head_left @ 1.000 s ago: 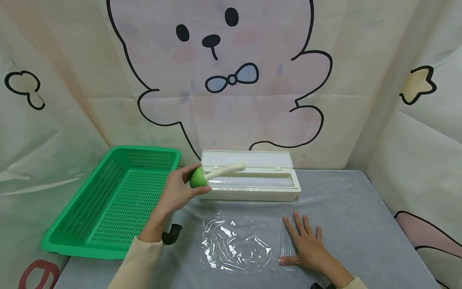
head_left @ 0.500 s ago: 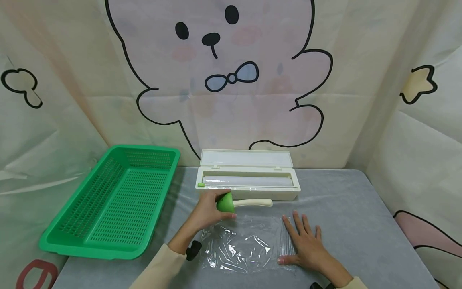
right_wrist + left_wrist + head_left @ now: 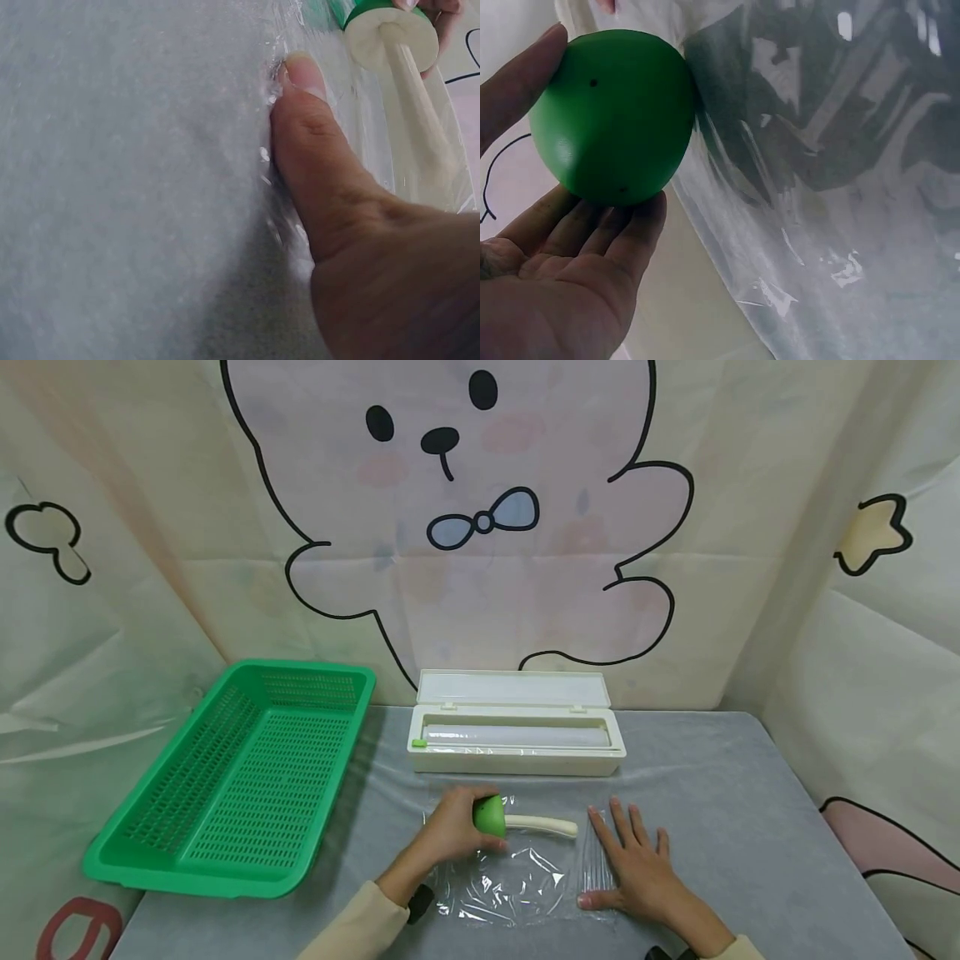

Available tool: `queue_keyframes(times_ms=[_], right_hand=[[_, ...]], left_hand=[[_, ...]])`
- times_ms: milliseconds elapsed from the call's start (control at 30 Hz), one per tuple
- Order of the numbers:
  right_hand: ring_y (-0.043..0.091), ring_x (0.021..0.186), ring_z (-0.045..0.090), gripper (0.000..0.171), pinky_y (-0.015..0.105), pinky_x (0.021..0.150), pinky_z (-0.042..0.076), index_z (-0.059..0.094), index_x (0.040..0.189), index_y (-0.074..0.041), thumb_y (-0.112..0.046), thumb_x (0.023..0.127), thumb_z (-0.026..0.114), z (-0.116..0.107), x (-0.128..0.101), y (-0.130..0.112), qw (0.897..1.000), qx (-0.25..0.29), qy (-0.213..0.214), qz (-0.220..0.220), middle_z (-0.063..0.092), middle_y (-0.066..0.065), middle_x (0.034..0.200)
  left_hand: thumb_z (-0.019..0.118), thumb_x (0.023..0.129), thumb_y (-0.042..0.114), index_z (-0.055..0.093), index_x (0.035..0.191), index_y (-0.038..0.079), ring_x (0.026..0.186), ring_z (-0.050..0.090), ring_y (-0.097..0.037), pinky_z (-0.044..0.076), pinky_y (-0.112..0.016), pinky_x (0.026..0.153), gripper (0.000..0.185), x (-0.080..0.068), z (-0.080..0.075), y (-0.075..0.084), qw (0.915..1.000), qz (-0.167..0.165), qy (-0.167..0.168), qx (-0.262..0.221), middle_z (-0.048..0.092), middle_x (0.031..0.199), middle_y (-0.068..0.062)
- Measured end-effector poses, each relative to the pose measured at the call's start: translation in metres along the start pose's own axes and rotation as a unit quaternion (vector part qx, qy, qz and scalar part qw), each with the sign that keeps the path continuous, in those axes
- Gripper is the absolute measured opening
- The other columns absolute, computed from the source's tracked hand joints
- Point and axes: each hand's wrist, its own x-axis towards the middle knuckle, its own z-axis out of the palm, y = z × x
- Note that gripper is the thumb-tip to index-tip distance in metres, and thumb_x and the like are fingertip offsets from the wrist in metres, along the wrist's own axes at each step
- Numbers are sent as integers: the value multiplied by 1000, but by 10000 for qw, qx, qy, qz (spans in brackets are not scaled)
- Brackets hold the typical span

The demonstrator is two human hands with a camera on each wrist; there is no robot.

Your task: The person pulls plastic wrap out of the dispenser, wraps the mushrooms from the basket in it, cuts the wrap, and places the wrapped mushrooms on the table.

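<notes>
My left hand [image 3: 450, 832] has the toy mushroom [image 3: 517, 820] by its green cap [image 3: 611, 116], fingers and thumb cupped round the dome. The cream stem [image 3: 542, 826] points right and lies low over the sheet of cling film [image 3: 510, 868]; I can't tell if it touches. The mushroom looks like hard, smooth, light plastic. The round cap could slip in a pinch, so a cupped grip is best; the stem is the other handle. My right hand [image 3: 628, 864] lies flat, fingers straight, pressing the film's right edge onto the grey table [image 3: 720, 793]. The film is thin, limp and clingy and wrinkles easily; take it by an edge. The film dispenser box [image 3: 516, 737] sits open behind. The green basket [image 3: 232, 777] is well apart to the left.
</notes>
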Motion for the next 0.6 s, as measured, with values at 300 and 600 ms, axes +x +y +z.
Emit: queue_keyframes(times_ms=[300, 600], right_hand=[[60, 144, 14, 130, 85, 99, 12, 34, 157, -5, -79, 58, 78, -3, -1, 3, 10000, -85, 26, 32, 19, 35, 160], [59, 143, 20, 125, 83, 100, 16, 37, 155, -5, -76, 61, 80, -8, -5, 5, 9994, 147, 218, -240, 28, 33, 158]], left_hand=[[97, 64, 15, 67, 124, -4, 85, 57, -18, 48, -29, 70, 70, 3, 9, 6, 9995, -33, 95, 290, 70, 105, -10], [98, 63, 17, 68, 125, -1, 93, 59, -24, 47, -35, 76, 71, 3, 17, 12, 9983, -188, 258, 491, 70, 108, -10]])
